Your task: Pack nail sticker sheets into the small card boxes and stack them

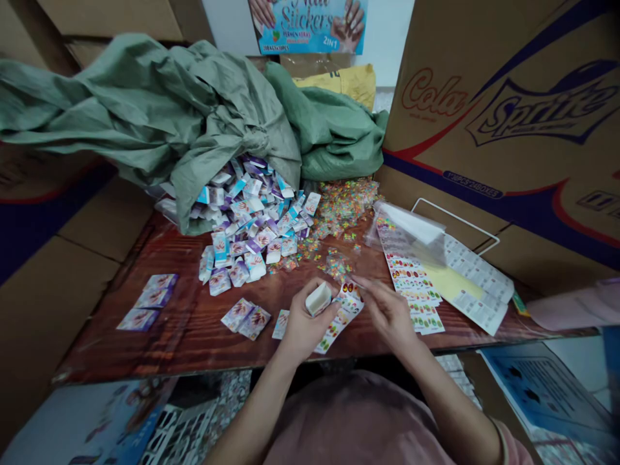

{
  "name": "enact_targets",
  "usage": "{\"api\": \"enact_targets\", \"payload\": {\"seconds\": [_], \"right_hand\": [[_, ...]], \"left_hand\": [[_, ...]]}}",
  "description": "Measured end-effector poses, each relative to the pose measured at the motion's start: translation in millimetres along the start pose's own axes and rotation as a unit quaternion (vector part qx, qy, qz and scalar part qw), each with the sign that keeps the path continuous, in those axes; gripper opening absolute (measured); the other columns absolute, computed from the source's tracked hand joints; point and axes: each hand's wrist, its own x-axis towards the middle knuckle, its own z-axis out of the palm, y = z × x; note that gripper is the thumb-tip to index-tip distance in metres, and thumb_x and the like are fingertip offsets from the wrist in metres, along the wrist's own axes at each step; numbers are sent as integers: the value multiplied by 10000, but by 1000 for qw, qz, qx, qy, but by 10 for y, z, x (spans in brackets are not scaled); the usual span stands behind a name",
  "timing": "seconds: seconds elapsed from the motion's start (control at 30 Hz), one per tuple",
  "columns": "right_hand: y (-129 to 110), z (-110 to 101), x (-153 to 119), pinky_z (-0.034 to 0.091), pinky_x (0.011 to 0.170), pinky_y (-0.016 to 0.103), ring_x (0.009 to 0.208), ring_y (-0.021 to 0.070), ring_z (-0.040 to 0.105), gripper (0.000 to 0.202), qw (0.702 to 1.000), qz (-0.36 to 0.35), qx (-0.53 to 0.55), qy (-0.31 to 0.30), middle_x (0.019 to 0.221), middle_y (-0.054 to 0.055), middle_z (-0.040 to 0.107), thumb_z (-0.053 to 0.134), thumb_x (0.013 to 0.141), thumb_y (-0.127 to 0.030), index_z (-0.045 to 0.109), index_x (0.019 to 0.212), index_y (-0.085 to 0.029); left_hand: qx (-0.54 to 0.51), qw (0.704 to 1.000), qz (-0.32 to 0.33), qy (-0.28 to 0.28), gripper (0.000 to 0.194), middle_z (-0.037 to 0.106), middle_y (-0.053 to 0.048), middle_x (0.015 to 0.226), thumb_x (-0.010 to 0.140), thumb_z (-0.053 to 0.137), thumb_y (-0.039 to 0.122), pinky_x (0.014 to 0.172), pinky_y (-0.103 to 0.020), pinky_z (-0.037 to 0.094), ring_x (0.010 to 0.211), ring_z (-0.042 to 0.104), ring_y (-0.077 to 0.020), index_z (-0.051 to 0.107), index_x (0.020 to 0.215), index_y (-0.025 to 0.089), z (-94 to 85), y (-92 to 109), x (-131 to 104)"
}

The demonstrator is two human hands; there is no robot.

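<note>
My left hand (pixel 306 326) is wrapped around a small white box (pixel 318 299), whose open end faces up. Beside its thumb lies a strip of colourful nail stickers (pixel 343 316), partly behind the fingers; I cannot tell whether the hand also grips it. My right hand (pixel 387 315) is at the strip's upper right, thumb and fingertips pinched together. Whatever is between them is too small to make out. Just beyond the fingertips are small clear packets of coloured candy (pixel 336 265). A flat little printed box (pixel 280 324) lies left of my left hand.
A green sack (pixel 232 97) spills a heap of small boxes (pixel 261 219). Candy packets (pixel 346 200) are piled behind. Sticker sheets (pixel 411 284) and printed sheets (pixel 477 284) lie right. Paired boxes (pixel 148 300) sit left. Large cartons (pixel 508 129) wall the table's (pixel 194 352) right side.
</note>
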Motion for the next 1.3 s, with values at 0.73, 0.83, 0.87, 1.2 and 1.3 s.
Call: {"api": "enact_targets", "payload": {"seconds": [0.73,0.83,0.87,1.2,1.3], "right_hand": [[-14,142,-196,413,1054,439,1141,203,577,413,992,-87,-88,-40,1221,78,621,519,916,-241,509,1328,-257],[-69,166,-183,493,964,372,1113,210,596,385,998,-31,-31,-48,1192,91,638,560,898,-293,558,1277,-227],[-70,160,-170,518,919,345,1065,203,624,335,999,-2,-2,-38,1148,85,664,545,907,-290,593,1231,-219],[54,153,-161,573,672,261,780,194,716,210,999,33,-15,29,924,60,749,534,896,-279,697,1006,-204],[73,175,-170,588,686,269,804,197,720,227,1000,12,-21,18,957,62,746,544,894,-256,680,1072,-216]], "left_hand": [[-46,996,-58,40,243,545,49,634,623,754,225,601,-193,425,609,509,-94,535,709,164,-5,-30,-68],[-53,998,-45,12,221,567,34,683,661,742,242,631,-200,435,644,525,-98,552,739,163,-29,-9,-89],[-52,998,-46,-3,218,573,30,696,672,738,249,634,-203,438,648,528,-99,553,747,162,-45,-3,-96],[-29,994,-101,-18,250,576,29,661,612,771,238,607,-201,437,626,532,-98,557,702,148,-95,-60,-97],[-39,994,-93,30,234,594,23,662,612,768,238,610,-208,450,629,548,-107,564,689,152,-68,-100,-110]]}}
